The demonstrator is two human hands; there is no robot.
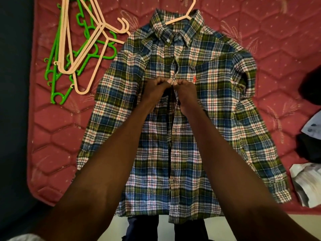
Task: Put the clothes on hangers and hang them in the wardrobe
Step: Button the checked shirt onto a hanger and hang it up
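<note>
A plaid long-sleeved shirt (pixel 213 108) in blue, green and white lies face up on a red quilted mattress (pixel 57 129). A peach hanger (pixel 188 12) sits inside its collar, hook pointing away from me. My left hand (pixel 156 89) and my right hand (pixel 185 89) meet at the shirt's front placket at chest height. Each pinches one edge of the placket, fingers curled, at a button. Below the hands the placket lies slightly apart.
A pile of spare peach hangers (pixel 90 40) and green hangers (pixel 57 80) lies on the mattress at the upper left. Dark and pale clothes (pixel 311 136) are heaped at the right edge. Pale floor shows below the mattress's near edge.
</note>
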